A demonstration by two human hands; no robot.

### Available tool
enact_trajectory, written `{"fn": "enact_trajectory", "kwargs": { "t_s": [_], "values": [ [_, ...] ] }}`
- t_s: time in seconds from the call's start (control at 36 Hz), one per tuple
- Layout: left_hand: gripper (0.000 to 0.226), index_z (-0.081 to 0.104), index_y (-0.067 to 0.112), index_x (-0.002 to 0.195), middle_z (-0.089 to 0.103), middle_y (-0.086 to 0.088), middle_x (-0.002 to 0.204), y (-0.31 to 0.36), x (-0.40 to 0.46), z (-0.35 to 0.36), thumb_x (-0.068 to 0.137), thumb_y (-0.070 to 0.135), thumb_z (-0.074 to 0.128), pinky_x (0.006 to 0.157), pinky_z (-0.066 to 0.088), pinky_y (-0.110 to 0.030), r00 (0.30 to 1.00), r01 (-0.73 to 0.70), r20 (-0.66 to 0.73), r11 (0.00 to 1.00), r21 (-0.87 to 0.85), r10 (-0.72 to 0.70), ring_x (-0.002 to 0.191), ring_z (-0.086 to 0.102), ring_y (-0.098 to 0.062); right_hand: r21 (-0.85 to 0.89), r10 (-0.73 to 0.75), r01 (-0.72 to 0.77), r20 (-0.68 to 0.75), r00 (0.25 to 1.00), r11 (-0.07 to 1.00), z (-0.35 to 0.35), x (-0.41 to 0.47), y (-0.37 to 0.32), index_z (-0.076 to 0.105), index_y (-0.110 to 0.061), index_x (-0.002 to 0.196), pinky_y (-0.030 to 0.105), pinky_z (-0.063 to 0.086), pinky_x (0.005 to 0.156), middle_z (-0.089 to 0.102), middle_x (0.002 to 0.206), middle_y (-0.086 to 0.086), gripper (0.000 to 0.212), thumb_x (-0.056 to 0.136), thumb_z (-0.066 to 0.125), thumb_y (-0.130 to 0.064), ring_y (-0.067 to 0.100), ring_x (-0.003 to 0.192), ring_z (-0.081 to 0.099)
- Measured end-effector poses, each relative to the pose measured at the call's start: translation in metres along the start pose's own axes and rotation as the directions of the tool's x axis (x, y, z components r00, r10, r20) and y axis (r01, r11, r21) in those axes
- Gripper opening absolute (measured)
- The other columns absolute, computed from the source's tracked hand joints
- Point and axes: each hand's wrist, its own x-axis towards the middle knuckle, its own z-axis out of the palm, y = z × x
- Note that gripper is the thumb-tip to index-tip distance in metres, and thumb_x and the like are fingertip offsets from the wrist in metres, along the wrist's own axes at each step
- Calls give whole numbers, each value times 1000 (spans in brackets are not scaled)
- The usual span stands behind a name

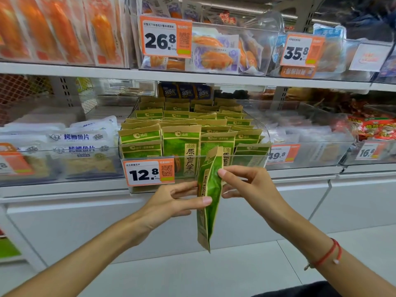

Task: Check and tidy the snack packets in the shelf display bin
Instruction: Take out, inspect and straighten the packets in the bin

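A green and brown snack packet [209, 202] hangs edge-on in front of the shelf, held between both hands below the bin. My left hand [171, 200] pinches its left side with thumb and fingers. My right hand [248, 185] pinches its upper right edge. Behind it a clear display bin [150, 157] holds several rows of the same green packets [182, 144] standing upright, with an orange 12.8 price tag [149, 173] on its front.
White fish-slice packs [75, 146] fill the bin at left. Bins with red snacks [375, 127] and price tags sit at right. The upper shelf [85, 70] carries orange packs and a 26.8 bin [214, 48]. White cabinet panels and pale floor tiles lie below.
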Motion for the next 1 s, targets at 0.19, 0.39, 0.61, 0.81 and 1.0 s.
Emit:
{"fn": "enact_trajectory", "kwargs": {
  "t_s": [0.19, 0.39, 0.61, 0.81, 1.0],
  "values": [
    [44, 73, 48, 91, 70, 28, 104, 2, -2, 6, 48, 55, 81, 75, 54, -14, 988, -102, -123, 993, -65, 93, 101, 63, 10, -86, -85, 96, 114, 990, 992, -1, -1, -5, 65, -28, 112, 20, 55, 64, 70, 97, 5, 35, 85, 69, -5, 9, 74, 68],
    [69, 62, 38, 113, 70, 27, 107, 6, -6, 12, 49, 50, 82, 76, 49, -7, 945, -235, -245, 971, -48, 217, 101, 66, 4, -152, -157, 195, 232, 960, 969, -9, -8, -7, 54, -39, 121, 23, 57, 74, 61, 104, -4, 61, 78, 75, -1, 8, 87, 65],
    [73, 62, 25, 123, 70, 12, 118, 11, -8, 9, 52, 34, 73, 87, 52, -17, 960, -276, -83, 950, -147, 266, 113, 63, -4, -229, -62, 122, 251, 966, 966, -8, -9, 1, 50, -36, 128, 23, 52, 89, 61, 118, -16, 75, 61, 82, -39, 0, 109, 59],
    [42, 72, 15, 81, 74, -7, 98, 6, -3, 8, 39, 20, 65, 65, 55, -22, 969, -247, -102, 901, -358, 225, 87, 71, -18, -403, -254, 278, 112, 961, 872, 9, -17, 2, 46, -31, 135, 14, 47, 91, 55, 123, -23, 85, 62, 88, -43, -6, 114, 51],
    [61, 65, 11, 100, 75, -5, 100, 13, -7, 5, 40, 23, 66, 65, 56, -23, 966, -256, -88, 895, -366, 241, 88, 72, -18, -443, -289, 297, 88, 953, 846, 13, -20, 0, 51, -36, 125, 16, 48, 89, 56, 119, -28, 69, 65, 83, -47, -5, 114, 52]
  ]
}}
